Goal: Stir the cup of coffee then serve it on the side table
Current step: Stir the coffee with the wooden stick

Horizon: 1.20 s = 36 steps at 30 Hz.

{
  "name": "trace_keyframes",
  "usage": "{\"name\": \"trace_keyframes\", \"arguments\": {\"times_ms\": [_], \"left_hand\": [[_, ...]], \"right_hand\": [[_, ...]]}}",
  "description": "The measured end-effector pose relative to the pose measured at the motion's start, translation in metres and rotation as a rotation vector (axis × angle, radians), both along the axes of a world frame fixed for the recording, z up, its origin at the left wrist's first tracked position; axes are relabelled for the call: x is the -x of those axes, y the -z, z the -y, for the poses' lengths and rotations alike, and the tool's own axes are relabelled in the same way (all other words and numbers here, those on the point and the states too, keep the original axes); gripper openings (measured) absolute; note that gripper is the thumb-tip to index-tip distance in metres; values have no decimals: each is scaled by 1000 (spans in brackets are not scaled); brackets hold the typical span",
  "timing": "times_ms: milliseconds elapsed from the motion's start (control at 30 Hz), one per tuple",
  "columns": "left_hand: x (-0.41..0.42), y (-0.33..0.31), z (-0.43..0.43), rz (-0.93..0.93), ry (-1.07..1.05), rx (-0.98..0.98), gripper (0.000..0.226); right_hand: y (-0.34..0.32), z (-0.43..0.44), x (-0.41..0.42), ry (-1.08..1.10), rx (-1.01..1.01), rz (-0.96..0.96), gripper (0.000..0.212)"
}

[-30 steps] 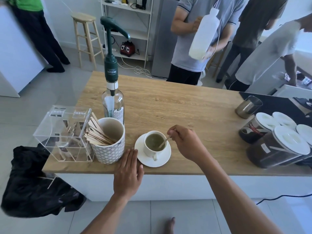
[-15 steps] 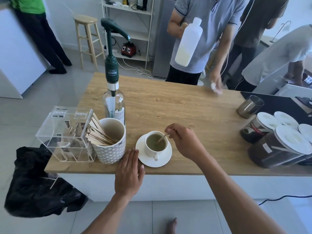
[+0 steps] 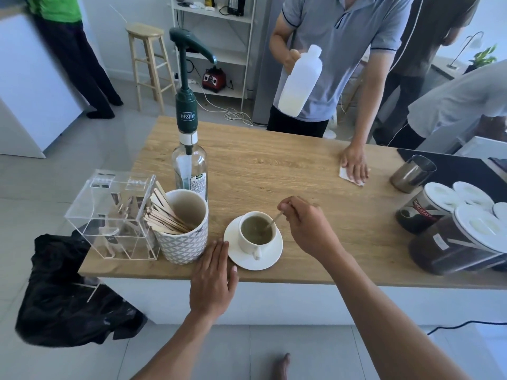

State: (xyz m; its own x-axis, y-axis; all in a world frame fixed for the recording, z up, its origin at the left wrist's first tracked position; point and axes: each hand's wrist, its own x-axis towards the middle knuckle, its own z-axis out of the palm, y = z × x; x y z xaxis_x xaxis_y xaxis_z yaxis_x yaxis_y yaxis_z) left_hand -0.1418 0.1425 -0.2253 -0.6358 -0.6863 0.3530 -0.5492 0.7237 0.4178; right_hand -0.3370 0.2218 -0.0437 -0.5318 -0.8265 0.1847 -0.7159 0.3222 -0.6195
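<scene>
We locate the cup of coffee (image 3: 257,233) on its white saucer (image 3: 252,255), near the near edge of the wooden counter (image 3: 274,165), left of centre. The cup handle points toward the near edge. The liquid inside is greenish-brown.

Our right hand (image 3: 307,226) sits just right of the cup. Its fingers pinch the upper end of a thin wooden stir stick (image 3: 274,222); the lower end of the stick dips into the coffee at the right side of the cup.

Our left hand (image 3: 212,278) lies flat on the near edge of the counter, fingers extended and together, grasping nothing. Its fingertips lie between the saucer and the patterned mug (image 3: 182,231), and the thumb tip is just beside the saucer rim.

The patterned mug holds a bundle of wooden stir sticks (image 3: 164,215). To its left stands a clear acrylic box (image 3: 115,215). Behind it stands a glass bottle with a green pump (image 3: 189,149).

At the right end of the counter we note dark lidded jars (image 3: 461,231) and a metal cup (image 3: 413,174).

On the far side, another person presses a white cloth (image 3: 346,176) to the counter and holds a white plastic bottle (image 3: 300,82).
</scene>
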Motion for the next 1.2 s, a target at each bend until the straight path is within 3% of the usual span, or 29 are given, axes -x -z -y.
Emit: {"name": "trace_keyframes", "arguments": {"times_ms": [167, 300, 600, 767, 1200], "left_hand": [[0, 0, 0, -4, 1, 1, 54], [0, 1, 0, -33, 6, 5, 53], [1, 1, 0, -26, 2, -8, 54], [1, 1, -1, -29, -1, -10, 54], [1, 0, -1, -31, 1, -4, 54]], "right_hand": [[2, 2, -8, -58, -30, 53, 20], [1, 0, 2, 15, 6, -28, 19], [2, -2, 5, 50, -15, -7, 20], [-1, 0, -3, -35, -76, 75, 20], [-2, 0, 7, 26, -56, -10, 22]]}}
